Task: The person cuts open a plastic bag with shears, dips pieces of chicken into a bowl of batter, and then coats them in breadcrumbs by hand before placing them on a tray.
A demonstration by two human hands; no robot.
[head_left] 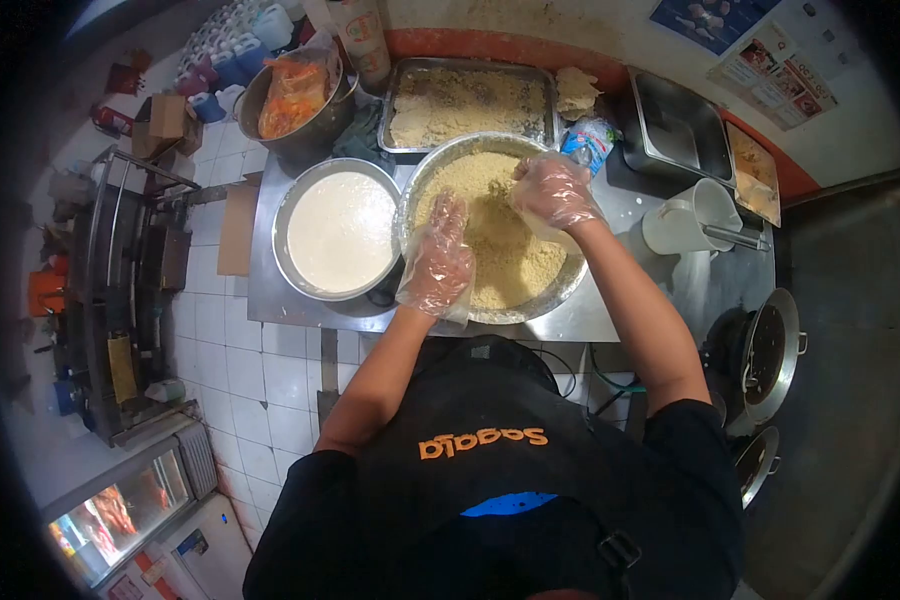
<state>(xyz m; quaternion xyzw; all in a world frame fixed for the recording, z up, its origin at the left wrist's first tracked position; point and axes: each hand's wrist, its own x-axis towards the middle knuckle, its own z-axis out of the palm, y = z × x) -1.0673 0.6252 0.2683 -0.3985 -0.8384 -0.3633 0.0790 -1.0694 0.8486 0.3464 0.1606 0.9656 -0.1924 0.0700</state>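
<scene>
A wide metal basin [404,215] holds pale yellow crumbs [515,265], with a darker patch near the middle. My left hand [440,262], in a clear plastic glove, lies over the basin's left side, its fingers stretched out onto the crumbs. At the upper right of the basin is my right hand [558,192], also gloved, its fingers curled in. What it holds, if anything, is hidden. Left of the basin stands a round metal bowl [278,235] of creamy white batter [340,230].
Behind the basin lies a rectangular tray [550,105] of crumbs. A blue-and-white packet [590,145], a deep metal pan [678,125] and a white pitcher [675,222] are to the right. A pot [300,140] with an orange bag stands back left. Pans [775,355] sit at lower right.
</scene>
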